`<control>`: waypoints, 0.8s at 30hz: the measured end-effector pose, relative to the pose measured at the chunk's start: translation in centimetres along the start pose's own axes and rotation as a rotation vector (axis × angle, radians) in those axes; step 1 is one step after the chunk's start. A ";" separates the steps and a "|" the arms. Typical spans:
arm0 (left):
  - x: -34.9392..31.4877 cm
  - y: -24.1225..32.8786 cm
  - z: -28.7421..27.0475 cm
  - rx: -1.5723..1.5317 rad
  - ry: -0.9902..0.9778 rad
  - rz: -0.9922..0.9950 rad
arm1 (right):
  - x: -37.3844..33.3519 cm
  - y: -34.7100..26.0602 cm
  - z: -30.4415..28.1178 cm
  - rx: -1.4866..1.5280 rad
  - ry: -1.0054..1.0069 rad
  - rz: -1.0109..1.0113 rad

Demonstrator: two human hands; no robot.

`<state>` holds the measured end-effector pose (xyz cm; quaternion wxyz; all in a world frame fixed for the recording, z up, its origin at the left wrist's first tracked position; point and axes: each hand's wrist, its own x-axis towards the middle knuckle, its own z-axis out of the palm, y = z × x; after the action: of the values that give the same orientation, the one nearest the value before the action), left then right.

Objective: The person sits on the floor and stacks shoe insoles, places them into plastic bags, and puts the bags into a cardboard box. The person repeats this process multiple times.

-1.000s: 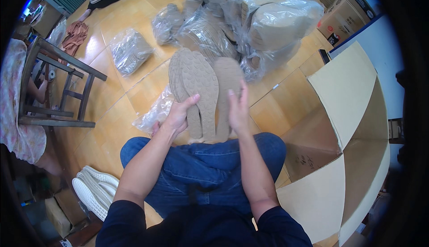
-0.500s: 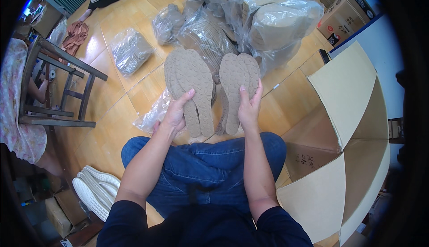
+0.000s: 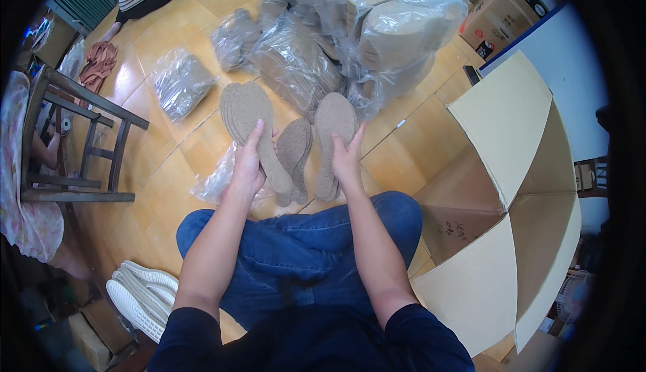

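Tan insoles are being gripped: left hand (image 3: 247, 164) clasping a stack (image 3: 250, 124), right hand (image 3: 346, 160) clasping another (image 3: 332, 135), twelve o'clock of the knees. Loosely fanned soles risk slipping onto the third pile (image 3: 294, 156).

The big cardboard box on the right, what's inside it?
The open cardboard box shows only bare brown walls and flaps inside; nothing lies in the part that shows. Its front flap covers the lower corner, so that part stays hidden.
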<state>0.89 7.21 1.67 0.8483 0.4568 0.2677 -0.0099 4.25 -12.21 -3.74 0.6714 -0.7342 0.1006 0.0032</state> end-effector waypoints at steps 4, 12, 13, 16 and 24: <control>-0.2 0.5 0.0 -0.160 -0.076 0.001 | 1.1 4.1 0.7 -0.237 0.055 0.094; -1.6 0.9 0.0 -0.295 -0.326 -0.009 | -0.2 3.8 0.6 -0.667 0.210 -0.174; -1.6 0.7 0.2 -0.322 -0.335 -0.023 | -0.5 2.7 0.4 -0.485 0.124 -0.209; -1.8 -0.1 0.7 -0.270 -0.313 -0.055 | -1.8 -0.4 0.6 0.129 -0.279 -0.025; -2.1 -0.7 1.1 0.001 -0.222 -0.015 | -2.2 -3.5 1.1 0.540 -0.376 -0.030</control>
<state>-0.60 5.44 2.58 0.8723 0.4513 0.1757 -0.0669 2.73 -10.50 -0.12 0.8486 -0.5177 -0.0386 0.1021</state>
